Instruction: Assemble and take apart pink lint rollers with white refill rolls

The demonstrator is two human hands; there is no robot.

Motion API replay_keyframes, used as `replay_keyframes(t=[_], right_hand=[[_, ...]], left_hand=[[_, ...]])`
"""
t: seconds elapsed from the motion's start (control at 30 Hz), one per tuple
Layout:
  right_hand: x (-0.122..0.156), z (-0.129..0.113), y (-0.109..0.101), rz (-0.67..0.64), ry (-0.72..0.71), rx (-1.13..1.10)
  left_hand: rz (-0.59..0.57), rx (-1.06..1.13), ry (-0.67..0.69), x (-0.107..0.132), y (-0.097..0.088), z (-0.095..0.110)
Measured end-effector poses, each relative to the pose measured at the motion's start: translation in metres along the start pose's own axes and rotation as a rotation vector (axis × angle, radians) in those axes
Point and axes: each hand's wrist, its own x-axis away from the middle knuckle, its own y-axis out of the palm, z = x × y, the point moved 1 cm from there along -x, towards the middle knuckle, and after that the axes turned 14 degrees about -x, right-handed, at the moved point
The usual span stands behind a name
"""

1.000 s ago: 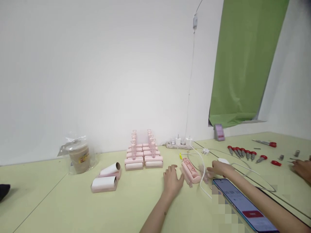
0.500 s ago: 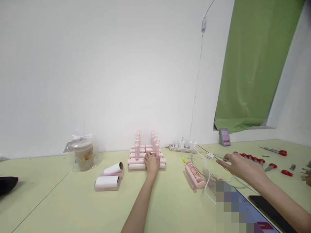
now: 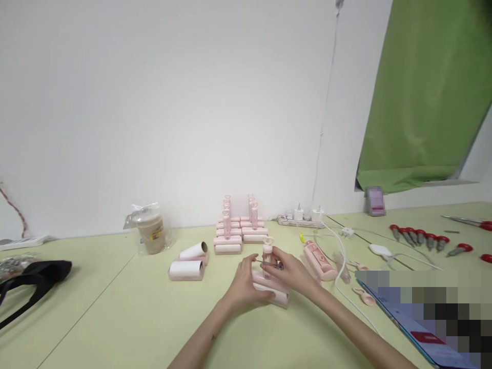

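Pink lint roller [image 3: 273,293], body lying crosswise, handle upright, left hand [image 3: 243,283] and right hand [image 3: 294,274] both gripping it

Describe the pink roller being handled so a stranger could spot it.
On the pale green table, look in front of the stack of pink rollers by the wall. The pink roller stands alone, clasped by the left hand, right hand at its handle; no other is touched.

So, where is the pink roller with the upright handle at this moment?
In the head view the pink roller sits low centre on the table, gripped between left hand and right hand, just before the stack of rollers.
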Motion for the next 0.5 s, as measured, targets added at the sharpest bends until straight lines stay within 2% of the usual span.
replay_keyframes(t=[0.07,0.13,0.27,0.4,0.5], right_hand=[[-0.005,-0.001,0.007,0.027,-0.021,-0.010],[-0.007,-0.003,0.010,0.049,-0.049,-0.010],[-0.011,-0.012,0.007,0.126,-0.109,-0.020],[-0.014,-0.028,-0.021,0.286,-0.150,-0.101],[-0.002,-0.034,-0.045,0.409,-0.231,-0.194]], left_hand=[[-0.080,0.197,-0.049,0.008,-0.002,-0.014],[-0.097,0.344,-0.094,0.011,-0.002,-0.027],[0.019,0.348,-0.135,0.000,0.001,-0.041],[0.099,0.323,-0.185,-0.014,0.008,-0.045],[0.187,0.286,-0.198,-0.013,0.003,-0.040]])
